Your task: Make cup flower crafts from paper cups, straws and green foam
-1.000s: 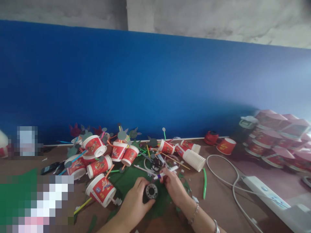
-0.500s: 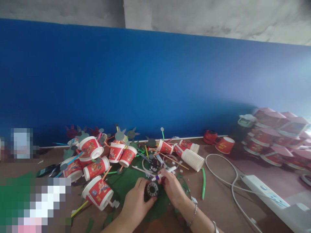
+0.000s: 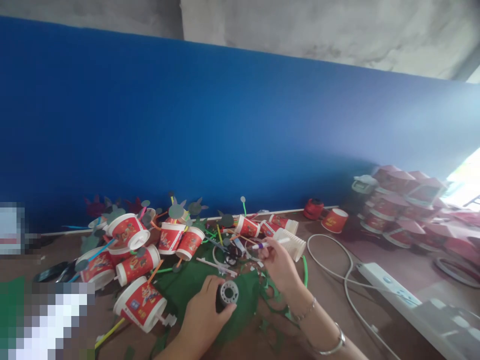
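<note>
My left hand (image 3: pixel 202 312) is closed around a short, round black piece (image 3: pixel 229 286) with a grey ring-shaped face dotted with small holes. It holds this over a sheet of green paper (image 3: pixel 245 305), the ring facing up. My right hand (image 3: pixel 283 267) pinches a white marker pen (image 3: pixel 260 246) with a purple band, its tip pointing left. The pen is apart from the round piece, close to a stack of paper cups (image 3: pixel 294 244). Scissors (image 3: pixel 232 256) lie just beyond the green sheet, partly covered by other things.
Red printed cups (image 3: pixel 140 304) with straws and paper shapes crowd the left. A white power strip (image 3: pixel 388 282) and its cable (image 3: pixel 347 260) lie to the right, before piled red cups (image 3: pixel 393 220). Green scraps (image 3: pixel 275 295) litter the table; a blue panel (image 3: pixel 225 125) stands behind.
My right hand, holding the marker pen, has moved away from the round piece, up and to the right. My left hand keeps hold of the piece. The view has shifted slightly right.
</note>
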The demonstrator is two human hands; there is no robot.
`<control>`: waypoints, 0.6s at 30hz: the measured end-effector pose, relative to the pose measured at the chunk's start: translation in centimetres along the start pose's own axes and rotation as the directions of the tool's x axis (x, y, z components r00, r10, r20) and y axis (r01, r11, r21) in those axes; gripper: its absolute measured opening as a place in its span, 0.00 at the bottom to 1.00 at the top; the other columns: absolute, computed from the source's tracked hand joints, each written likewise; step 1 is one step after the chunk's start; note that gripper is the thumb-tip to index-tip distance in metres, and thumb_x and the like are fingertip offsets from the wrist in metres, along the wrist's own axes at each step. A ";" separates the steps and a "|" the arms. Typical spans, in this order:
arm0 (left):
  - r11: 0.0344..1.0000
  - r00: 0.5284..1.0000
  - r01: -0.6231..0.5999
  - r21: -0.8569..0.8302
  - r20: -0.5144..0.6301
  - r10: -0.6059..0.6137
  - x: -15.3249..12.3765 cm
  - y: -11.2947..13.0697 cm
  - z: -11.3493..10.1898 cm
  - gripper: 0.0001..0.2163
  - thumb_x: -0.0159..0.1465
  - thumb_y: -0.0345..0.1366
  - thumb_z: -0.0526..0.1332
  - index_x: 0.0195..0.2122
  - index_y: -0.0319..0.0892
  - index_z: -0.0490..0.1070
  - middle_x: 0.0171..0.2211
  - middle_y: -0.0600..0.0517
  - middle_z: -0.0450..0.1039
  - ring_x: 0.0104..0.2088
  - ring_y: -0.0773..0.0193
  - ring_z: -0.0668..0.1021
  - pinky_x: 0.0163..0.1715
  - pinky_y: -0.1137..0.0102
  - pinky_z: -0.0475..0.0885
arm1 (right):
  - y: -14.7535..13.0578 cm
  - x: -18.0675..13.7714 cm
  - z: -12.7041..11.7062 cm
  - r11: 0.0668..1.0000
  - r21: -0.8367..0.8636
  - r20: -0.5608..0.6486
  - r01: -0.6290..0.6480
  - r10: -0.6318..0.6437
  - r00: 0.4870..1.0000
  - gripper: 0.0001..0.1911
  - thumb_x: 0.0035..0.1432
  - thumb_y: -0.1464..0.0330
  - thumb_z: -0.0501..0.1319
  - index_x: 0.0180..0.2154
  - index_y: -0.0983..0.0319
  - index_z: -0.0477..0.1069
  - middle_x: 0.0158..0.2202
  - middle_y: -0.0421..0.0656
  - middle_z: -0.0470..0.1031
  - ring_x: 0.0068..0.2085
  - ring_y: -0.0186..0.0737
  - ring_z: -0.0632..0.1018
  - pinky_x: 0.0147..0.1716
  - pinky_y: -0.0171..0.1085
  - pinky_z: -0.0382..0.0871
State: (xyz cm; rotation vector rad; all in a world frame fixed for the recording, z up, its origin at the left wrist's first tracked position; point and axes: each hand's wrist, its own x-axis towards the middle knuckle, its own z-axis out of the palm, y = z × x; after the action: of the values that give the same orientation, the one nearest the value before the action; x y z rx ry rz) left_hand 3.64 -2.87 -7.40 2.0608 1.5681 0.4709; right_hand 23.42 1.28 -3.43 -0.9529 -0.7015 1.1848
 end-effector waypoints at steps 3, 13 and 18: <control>1.000 1.000 -0.006 -0.007 -0.007 0.006 0.0 0.0 0.0 0.16 0.55 0.38 0.59 0.44 0.45 0.62 0.45 0.51 0.67 0.41 0.61 0.75 0.39 0.71 0.66 | -0.5 -0.9 0.3 0.978 -0.209 0.049 0.015 -0.005 0.999 0.10 0.49 0.60 0.60 0.25 0.60 0.67 0.19 0.36 0.64 0.23 0.35 0.65 0.25 0.35 0.58; 0.998 0.998 -0.061 -0.029 -0.007 0.061 -0.2 0.0 -0.3 0.16 0.55 0.39 0.59 0.44 0.45 0.62 0.44 0.51 0.67 0.39 0.60 0.75 0.37 0.70 0.66 | 2.2 -4.1 1.1 0.639 -0.714 0.339 0.285 -0.041 0.940 0.08 0.53 0.68 0.56 0.24 0.61 0.67 0.22 0.38 0.68 0.27 0.37 0.69 0.29 0.34 0.59; 0.996 0.997 -0.073 -0.050 -0.001 0.073 -0.3 0.0 -0.3 0.15 0.56 0.39 0.59 0.44 0.45 0.62 0.44 0.51 0.66 0.39 0.59 0.75 0.37 0.70 0.67 | 2.5 -4.6 1.3 0.573 -0.736 0.389 0.362 -0.080 0.918 0.06 0.53 0.68 0.56 0.25 0.60 0.68 0.24 0.39 0.70 0.29 0.39 0.70 0.31 0.35 0.60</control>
State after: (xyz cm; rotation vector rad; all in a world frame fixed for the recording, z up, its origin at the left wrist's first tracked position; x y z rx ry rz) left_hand 3.40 -3.10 -7.19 2.0861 1.4696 0.5303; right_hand 20.05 -2.62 -5.00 -1.3672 -1.6707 0.7604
